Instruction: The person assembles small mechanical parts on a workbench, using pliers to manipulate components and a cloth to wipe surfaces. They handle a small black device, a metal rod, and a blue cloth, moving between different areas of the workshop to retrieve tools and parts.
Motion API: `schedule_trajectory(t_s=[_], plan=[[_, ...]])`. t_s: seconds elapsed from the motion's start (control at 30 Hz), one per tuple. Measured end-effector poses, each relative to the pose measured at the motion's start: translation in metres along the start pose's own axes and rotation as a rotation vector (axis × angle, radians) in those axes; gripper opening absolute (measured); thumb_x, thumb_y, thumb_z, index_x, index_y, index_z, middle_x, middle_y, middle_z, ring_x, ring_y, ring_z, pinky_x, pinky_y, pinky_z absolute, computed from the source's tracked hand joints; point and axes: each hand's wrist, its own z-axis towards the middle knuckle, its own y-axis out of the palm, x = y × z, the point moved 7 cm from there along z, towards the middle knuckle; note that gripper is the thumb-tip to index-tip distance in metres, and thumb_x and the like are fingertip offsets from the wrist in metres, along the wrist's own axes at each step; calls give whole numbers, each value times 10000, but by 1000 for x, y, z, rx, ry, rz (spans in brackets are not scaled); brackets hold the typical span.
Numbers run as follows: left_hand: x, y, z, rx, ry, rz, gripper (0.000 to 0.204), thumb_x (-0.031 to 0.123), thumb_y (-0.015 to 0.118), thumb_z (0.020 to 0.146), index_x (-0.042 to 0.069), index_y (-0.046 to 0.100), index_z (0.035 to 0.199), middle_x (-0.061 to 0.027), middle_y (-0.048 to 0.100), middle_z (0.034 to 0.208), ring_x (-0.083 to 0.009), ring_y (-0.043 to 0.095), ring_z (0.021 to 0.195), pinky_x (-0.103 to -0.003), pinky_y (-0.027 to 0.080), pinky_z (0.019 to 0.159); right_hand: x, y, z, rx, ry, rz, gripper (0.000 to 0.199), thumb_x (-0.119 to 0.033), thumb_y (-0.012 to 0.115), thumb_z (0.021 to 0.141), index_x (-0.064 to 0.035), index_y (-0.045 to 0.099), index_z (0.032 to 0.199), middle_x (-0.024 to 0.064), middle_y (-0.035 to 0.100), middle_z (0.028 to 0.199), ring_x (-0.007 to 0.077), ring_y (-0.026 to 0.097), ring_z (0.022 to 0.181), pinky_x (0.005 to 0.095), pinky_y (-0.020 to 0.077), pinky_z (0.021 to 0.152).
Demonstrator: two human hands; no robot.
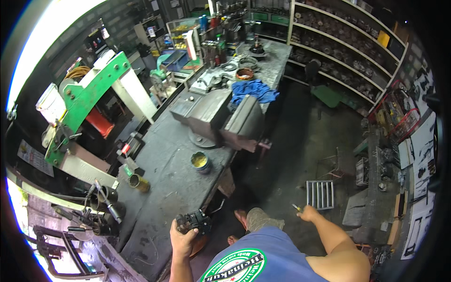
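Head view, looking down over a cluttered workshop surface (174, 188). The left hand (182, 239) is raised at the near edge of the surface, and its fingers (178, 230) are closed around a small black metal part (193, 221), which is held clear of the surface and just above the fingers. The right hand (308, 214) is swung out over the floor (300, 141), well apart from the left; its fingers are closed on a thin tool (297, 207) with a yellowish tip, of which only the end is seen. Beyond the left fingers, on the surface, a small open tin of yellow paste (200, 161) is set, and farther still a large bench vise (221, 120) with a blue rag (253, 90) behind it. To the left of the left fingers a brass-coloured cup (138, 183) and a heap of dark tools (103, 207) are found. A metal grate (320, 194) lies on the floor just beyond the right fingers.

Risks, as judged: the black part is gripped one-handed over the edge of the surface, so a slackened hold could let it drop to the floor near the bare feet (240, 218). The open tin could be knocked over if the part is carried carelessly toward the vise.
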Motion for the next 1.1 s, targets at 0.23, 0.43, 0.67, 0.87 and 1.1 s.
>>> schedule_trajectory(t_s=[0.23, 0.43, 0.67, 0.87, 1.1], plan=[[-13, 130, 39, -173, -149, 20, 585, -55, 843, 816, 2, 573, 1332, -103, 762, 1136, -195, 751, 1030, -375, 609, 968, 240, 127, 46, -345, 375, 105, 509, -440, 871, 937, -3, 824, 1195, 140, 805, 1110, 255, 777, 946, 443, 647, 802], [-32, 312, 119, -322, -247, -173, 614, -4, 868, 824, 10, 594, 1373, -96, 777, 1160, -195, 744, 1057, -388, 601, 976, 267, 128, 121, -457, 274, 219, 552, -528, 878, 916, 0, 846, 1074, 148, 819, 922, 250, 770, 792, 435, 607, 781], [-71, 563, 295, -250, -254, -510, 355, 69, 742, 920, 45, 695, 1271, -67, 762, 1159, -250, 741, 1068, -442, 615, 970, 298, -71, 189, 39, 235, 488, 537, -477, 827, 954, 18, 804, 1160, 222, 791, 1095, 362, 759, 1039, 486, 582, 939], [-126, 669, 505, -51, -278, -657, 255, 78, 683, 978, -20, 663, 1213, -151, 756, 1124, -298, 770, 988, -450, 657, 911, 351, -170, 217, 148, 370, 490, 572, -482, 831, 949, 70, 818, 1098, 318, 788, 1170, 466, 761, 1154, 520, 580, 1004], [-172, 695, 695, 117, -386, -612, 262, 121, 688, 976, -30, 693, 1190, -194, 769, 1112, -375, 772, 962, -556, 669, 888, 361, -146, 274, 96, 460, 529, 681, -579, 852, 890, 82, 809, 1043, 325, 787, 1110, 447, 768, 1162, 524, 606, 986]])
